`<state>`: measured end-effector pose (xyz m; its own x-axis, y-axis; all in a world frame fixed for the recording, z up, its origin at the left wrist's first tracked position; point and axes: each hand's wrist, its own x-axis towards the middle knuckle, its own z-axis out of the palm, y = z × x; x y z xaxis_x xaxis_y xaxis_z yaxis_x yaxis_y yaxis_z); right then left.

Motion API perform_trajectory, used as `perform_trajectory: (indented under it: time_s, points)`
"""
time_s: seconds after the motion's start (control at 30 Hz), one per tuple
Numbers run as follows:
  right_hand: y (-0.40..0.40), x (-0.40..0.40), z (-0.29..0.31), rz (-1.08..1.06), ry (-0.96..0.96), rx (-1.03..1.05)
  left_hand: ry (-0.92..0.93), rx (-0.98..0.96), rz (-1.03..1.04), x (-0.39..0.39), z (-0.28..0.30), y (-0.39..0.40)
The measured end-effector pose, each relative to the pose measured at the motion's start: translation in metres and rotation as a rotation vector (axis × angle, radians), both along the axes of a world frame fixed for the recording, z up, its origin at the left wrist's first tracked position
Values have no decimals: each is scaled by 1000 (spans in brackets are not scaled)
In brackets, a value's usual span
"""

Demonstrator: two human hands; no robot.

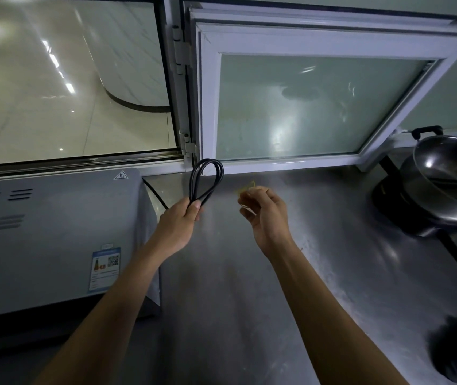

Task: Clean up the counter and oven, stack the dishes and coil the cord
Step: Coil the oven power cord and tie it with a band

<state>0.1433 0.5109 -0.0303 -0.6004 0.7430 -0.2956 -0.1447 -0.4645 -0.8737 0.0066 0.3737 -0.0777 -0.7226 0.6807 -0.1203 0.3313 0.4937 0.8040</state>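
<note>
Near the centre of the frame my left hand [183, 215] grips the black cord [206, 177], fingers curled round the gathered loops, which stand upward with their long axis pointing to the window frame [277, 41]. One strand trails down left behind the oven [55, 232]. Just right of it, my right hand [266, 212] pinches something small and yellowish [246, 188], perhaps a tie; I cannot tell. The loops sit between both hands, nearer the left. At the right edge, a metal wok [449, 168] rests on the counter [249, 301]; I see nothing in it.
</note>
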Motion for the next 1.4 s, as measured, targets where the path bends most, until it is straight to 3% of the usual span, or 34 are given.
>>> perform_trajectory:
  time_s: [0.43,0.7,1.13,1.4]
  points:
    - [-4,2,-14,75,-54,24,-16,-4,-12,-2,-5,3]
    - [-6,7,-32,114,-340,222,-36,1,-27,-3,-6,2]
    - [-5,10,-36,155,-292,130,-32,8,-40,-2,-4,1]
    - [-7,14,-42,185,-382,279,-18,-5,-38,-1,-4,1]
